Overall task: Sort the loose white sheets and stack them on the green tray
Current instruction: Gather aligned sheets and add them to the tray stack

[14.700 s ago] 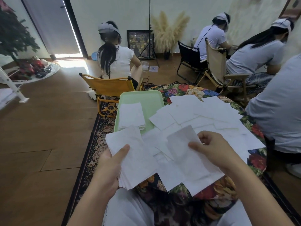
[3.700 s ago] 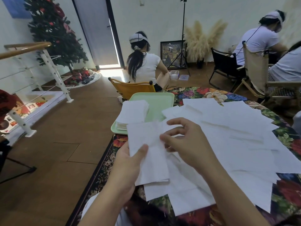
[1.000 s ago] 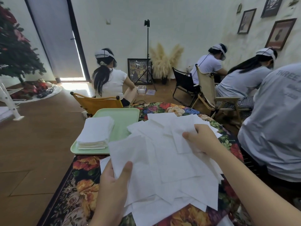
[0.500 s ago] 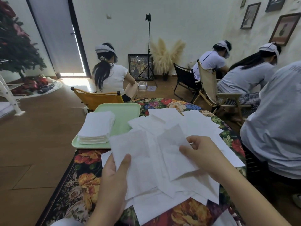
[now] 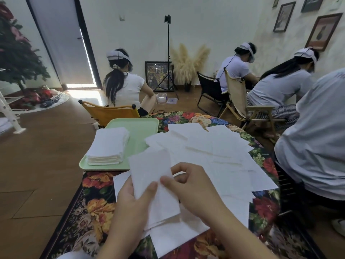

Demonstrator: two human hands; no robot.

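My left hand [image 5: 133,200] holds a small bundle of white sheets [image 5: 152,176] upright above the table's near edge, thumb on the front. My right hand [image 5: 190,186] meets it there, thumb and fingers pinching the top sheet of that bundle. Many loose white sheets [image 5: 214,152] lie spread over the floral tablecloth [image 5: 97,206] behind and under my hands. The green tray [image 5: 141,131] sits at the table's far left corner with a neat stack of white sheets [image 5: 109,145] on its left half.
A person in a grey shirt [image 5: 313,143] sits close at the table's right edge. An orange folding chair [image 5: 108,114] with a seated person stands just behind the tray. More seated people and chairs are at the back right. Wooden floor lies to the left.
My right hand has brought the sheet it lifted from the loose pile over to the left hand's bundle; both hands now meet on the bundle.
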